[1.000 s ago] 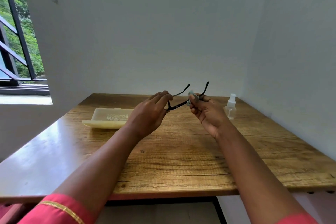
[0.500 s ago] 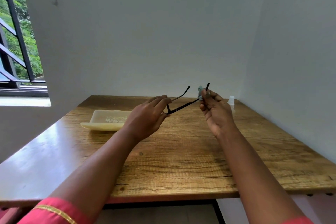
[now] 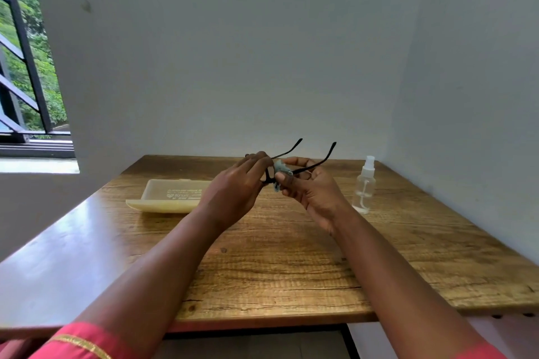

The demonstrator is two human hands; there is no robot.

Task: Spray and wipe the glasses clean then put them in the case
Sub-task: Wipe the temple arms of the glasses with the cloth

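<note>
I hold the black glasses (image 3: 316,161) in the air above the wooden table (image 3: 291,256), temples pointing away from me. My left hand (image 3: 233,189) grips the left end of the frame. My right hand (image 3: 313,189) pinches a small grey-blue cloth (image 3: 280,168) against the frame near its middle. The lenses are mostly hidden behind my fingers. A pale yellow glasses case (image 3: 169,197) lies on the table to the left, partly behind my left hand. A clear spray bottle (image 3: 364,186) stands upright to the right of my right hand.
White walls close off the table at the back and on the right. A window with dark bars (image 3: 20,67) is at the far left. The table's front edge (image 3: 262,320) is close to me.
My right hand with the cloth has slid left along the frame toward my left hand. The spray bottle, hidden behind that hand half a second ago, shows fully now.
</note>
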